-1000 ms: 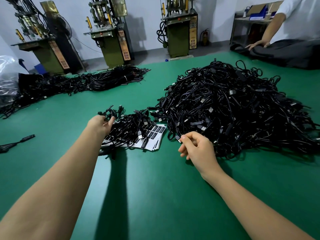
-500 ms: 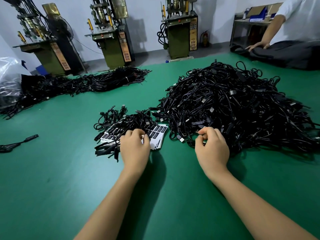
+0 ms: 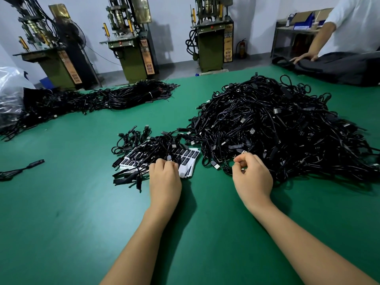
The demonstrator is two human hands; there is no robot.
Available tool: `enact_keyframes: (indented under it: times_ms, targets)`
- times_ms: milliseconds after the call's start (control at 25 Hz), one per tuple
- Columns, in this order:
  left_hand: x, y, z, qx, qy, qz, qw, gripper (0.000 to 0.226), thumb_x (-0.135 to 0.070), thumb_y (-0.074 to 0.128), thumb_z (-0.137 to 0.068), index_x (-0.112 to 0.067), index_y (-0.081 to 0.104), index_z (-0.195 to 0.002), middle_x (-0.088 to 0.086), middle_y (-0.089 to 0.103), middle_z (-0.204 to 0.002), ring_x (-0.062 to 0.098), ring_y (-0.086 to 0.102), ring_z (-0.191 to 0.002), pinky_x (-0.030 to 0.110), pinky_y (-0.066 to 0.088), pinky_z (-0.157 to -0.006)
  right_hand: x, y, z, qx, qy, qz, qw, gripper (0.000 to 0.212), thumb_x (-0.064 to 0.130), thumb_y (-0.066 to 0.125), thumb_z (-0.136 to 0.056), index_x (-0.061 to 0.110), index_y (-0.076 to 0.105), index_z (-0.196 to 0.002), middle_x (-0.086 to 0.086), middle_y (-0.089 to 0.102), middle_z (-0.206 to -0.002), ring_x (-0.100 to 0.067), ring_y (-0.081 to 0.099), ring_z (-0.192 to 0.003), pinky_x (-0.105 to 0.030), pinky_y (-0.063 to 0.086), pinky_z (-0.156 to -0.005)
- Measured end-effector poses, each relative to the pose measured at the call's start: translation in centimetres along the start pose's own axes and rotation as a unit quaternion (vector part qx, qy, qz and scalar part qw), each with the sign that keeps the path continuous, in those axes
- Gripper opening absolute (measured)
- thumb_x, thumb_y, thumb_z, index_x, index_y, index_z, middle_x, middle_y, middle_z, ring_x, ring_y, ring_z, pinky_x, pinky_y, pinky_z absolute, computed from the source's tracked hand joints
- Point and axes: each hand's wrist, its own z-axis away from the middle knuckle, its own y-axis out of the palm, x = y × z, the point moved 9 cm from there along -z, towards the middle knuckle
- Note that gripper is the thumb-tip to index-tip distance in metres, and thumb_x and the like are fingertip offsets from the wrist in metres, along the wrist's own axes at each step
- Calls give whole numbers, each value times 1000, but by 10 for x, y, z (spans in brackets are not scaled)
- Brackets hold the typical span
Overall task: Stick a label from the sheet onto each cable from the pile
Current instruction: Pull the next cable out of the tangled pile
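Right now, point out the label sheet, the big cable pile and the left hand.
label sheet (image 3: 190, 159), head view, on its bare right part with black labels.
cable pile (image 3: 273, 128), head view, on the middle of the heap.
left hand (image 3: 164, 177), head view, on the back of the hand.

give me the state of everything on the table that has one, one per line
left hand: fingers curled, resting on the label sheets
right hand: fingers curled at the near edge of the big pile, pinching something small
label sheets: stacked flat, partly covered by cables
small cable bunch: lying on the label sheets
big cable pile: heaped, tangled
far cable bundles: laid in a row
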Motion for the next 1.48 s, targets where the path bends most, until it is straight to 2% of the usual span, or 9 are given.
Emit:
enact_keyframes:
  times_ms: [200, 360, 480, 680, 760, 880, 1000, 1160, 1480]
  targets:
    - [-24, 0, 6, 19, 56, 114, 992, 16, 4, 49, -94, 8, 58, -82, 19, 56, -87, 31, 45, -79, 34, 32, -73, 3, 1, 1, -6, -26, -20, 999, 6, 10, 59, -87, 14, 63, -88, 2, 60, -85, -19, 52, -63, -33, 43, -57]
    - [-37, 2, 8, 102, 12, 315, 944, 24, -4, 46, -99, -8, 53, -76, -3, 50, -77, 6, 43, -72, 24, 36, -75, 18, 7, 6, 20, -113, -60, 992, 25, 18, 68, -85, 15, 62, -109, 3, 57, -90, -15, 55, -68, -36, 51, -64]
    - [-42, 10, 11, 232, -41, 483, 843, 25, -19, 49, -96, -14, 58, -73, -6, 51, -68, 8, 42, -65, 19, 34, -62, 40, 13, 17, 41, -212, -39, 976, 46, 33, 65, -87, 24, 53, -131, -3, 51, -116, -18, 55, -91, -31, 49, -80]
    - [-58, 21, 26, 327, -110, 696, 629, 24, -24, 52, -90, -11, 66, -76, 4, 56, -73, 13, 48, -66, 22, 38, -59, 57, 8, 28, 28, -292, -79, 953, 30, 27, 43, -99, 8, 65, -95, -4, 66, -102, -19, 58, -94, -30, 47, -83]
    - [-53, 27, 26, 308, -124, 697, 636, 19, -26, 54, -89, -14, 69, -84, 2, 59, -78, 11, 49, -65, 20, 37, -57, 47, 21, 26, 119, -191, -199, 954, 31, 26, 41, -102, 11, 61, -84, 7, 64, -76, -13, 58, -72, -24, 46, -69]
    - [-37, 36, 27, 266, -161, 640, 702, 19, -24, 61, -86, -18, 71, -100, 1, 63, -84, 11, 51, -70, 22, 40, -61, 33, 39, 26, 215, -83, -242, 942, 30, 24, 44, -102, 17, 59, -77, 2, 63, -58, -15, 55, -55, -27, 44, -61]
    - [-32, 42, 29, 242, -176, 590, 750, 25, -29, 68, -84, -20, 71, -107, 4, 68, -96, 19, 57, -89, 33, 43, -77, 33, 48, 29, 279, -61, -244, 927, 30, 23, 49, -99, 20, 64, -73, -1, 51, -43, -9, 46, -46, -25, 41, -57]
    - [-33, 43, 30, 220, -176, 583, 762, 19, -20, 63, -90, -13, 70, -106, 6, 71, -93, 16, 59, -74, 29, 49, -74, 36, 52, 33, 309, -54, -236, 920, 29, 31, 53, -85, 22, 66, -61, 6, 38, -43, -15, 36, -46, -37, 32, -52]
    - [-32, 53, 33, 254, -233, 641, 686, 24, -9, 47, -97, -1, 64, -110, 5, 72, -91, 13, 62, -70, 21, 50, -66, 32, 49, 31, 284, -42, -253, 924, 31, 22, 58, -88, 16, 66, -58, -3, 55, -43, -8, 49, -45, -16, 41, -58]
